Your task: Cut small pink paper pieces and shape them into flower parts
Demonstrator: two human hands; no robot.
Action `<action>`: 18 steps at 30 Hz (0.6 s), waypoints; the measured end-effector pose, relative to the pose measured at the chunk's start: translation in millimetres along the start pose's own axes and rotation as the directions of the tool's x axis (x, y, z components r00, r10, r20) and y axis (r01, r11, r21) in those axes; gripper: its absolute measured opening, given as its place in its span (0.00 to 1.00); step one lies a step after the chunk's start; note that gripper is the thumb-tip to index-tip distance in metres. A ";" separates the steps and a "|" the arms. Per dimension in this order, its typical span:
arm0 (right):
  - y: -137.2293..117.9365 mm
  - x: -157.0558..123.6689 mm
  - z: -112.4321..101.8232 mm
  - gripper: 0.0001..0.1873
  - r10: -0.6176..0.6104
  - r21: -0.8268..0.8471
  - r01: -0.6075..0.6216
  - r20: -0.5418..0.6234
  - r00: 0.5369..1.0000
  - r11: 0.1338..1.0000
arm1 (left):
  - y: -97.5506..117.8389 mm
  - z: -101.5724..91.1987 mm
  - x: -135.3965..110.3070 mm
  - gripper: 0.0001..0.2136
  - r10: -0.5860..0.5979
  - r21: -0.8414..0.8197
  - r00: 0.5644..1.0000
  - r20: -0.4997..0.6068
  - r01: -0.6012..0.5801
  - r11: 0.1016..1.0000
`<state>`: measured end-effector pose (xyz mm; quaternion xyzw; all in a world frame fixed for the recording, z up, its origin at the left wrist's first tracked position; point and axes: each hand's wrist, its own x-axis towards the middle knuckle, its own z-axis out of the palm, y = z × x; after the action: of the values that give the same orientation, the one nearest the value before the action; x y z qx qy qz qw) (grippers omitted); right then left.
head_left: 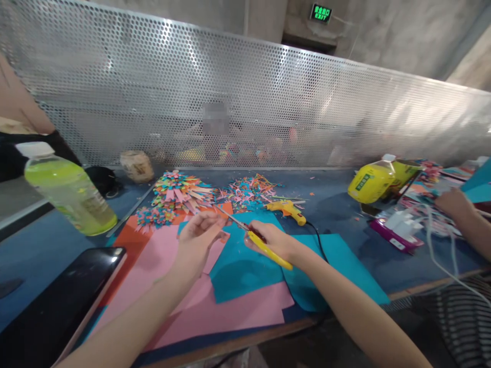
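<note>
My right hand point(270, 240) grips yellow-handled scissors point(270, 250), their metal blades aimed left at my left fingertips. My left hand point(201, 230) is closed in a pinch close to the blade tips; what it pinches is too small to make out. Behind those fingers shows a piece of orange paper point(227, 208). Under both hands lie sheets of blue paper point(245, 278) and pink paper point(153, 260). Fringed, curled paper strips form a multicoloured cluster point(180, 189) beyond my left hand, with a smaller cluster point(155, 217) beside it. A heap of paper snippets point(251, 191) lies past the scissors.
A yellow glue gun point(287, 209) with a black cord lies behind my right hand. At left are a green drink bottle point(71, 189), a jar point(137, 166) and a black phone point(57, 306). A yellow bottle point(372, 179), power strip point(397, 235) and another person's hand point(456, 204) are right.
</note>
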<state>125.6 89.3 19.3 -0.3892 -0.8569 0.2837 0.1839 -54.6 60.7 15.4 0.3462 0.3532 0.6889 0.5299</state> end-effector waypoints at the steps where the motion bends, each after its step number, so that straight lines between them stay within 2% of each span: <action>1: 0.1 0.1 0.1 0.21 0.000 -0.002 0.000 0.003 1.000 1.000 | -0.3 -0.3 0.1 0.11 0.000 -0.002 1.000 0.001 0.000 1.000; 18: -1.7 -1.8 -1.7 0.19 0.016 0.009 -0.016 0.017 1.000 1.000 | 2.9 1.7 -0.3 0.12 0.009 -0.002 0.999 -0.048 -0.009 1.000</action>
<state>126.7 87.5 21.5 -0.3928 -0.8540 0.2923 0.1759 -54.5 60.1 18.7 0.3306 0.3634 0.6997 0.5187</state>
